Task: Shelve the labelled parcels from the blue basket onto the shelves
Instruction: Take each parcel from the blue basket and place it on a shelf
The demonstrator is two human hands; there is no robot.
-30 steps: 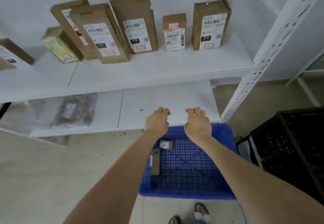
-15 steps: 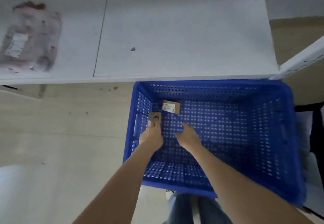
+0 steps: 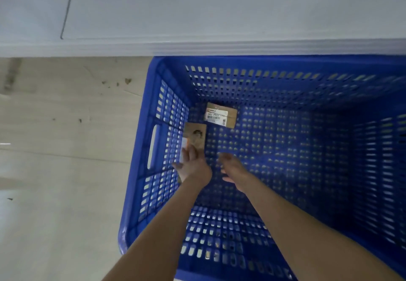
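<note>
Looking down through the head view, my only view. The blue basket (image 3: 153, 96) sits on the floor (image 3: 66, 148), its far rim tucked under the edge of the white shelf (image 3: 197, 17).

Two parcels are left in it, both in the far-left part:
- The long cardboard parcel (image 3: 195, 136) lies hard against the left wall. Its long axis runs straight away from me, parallel to that wall, with a white label showing on its left face.
- The small labelled parcel (image 3: 222, 115) lies flat on the basket floor just beyond it and a little right, label up.

My left hand (image 3: 193, 166) is on the near end of the long parcel. The fingers lie forward over it and the thumb is spread toward the wall. I cannot tell whether they have closed round it, because the near end is hidden under the hand.

My right hand (image 3: 232, 168) hovers just right of the left one with its fingers relaxed, spread and holding nothing.

Key relation: the long parcel runs directly ahead of the left fingers, in line with the forearm, so the left hand is clearly nearer to it. The small parcel is ahead and slightly left of the right hand, apart from it.

My guess is a pickup of the long parcel is in hand, and the wall leaves little room for the thumb on that side.
</note>
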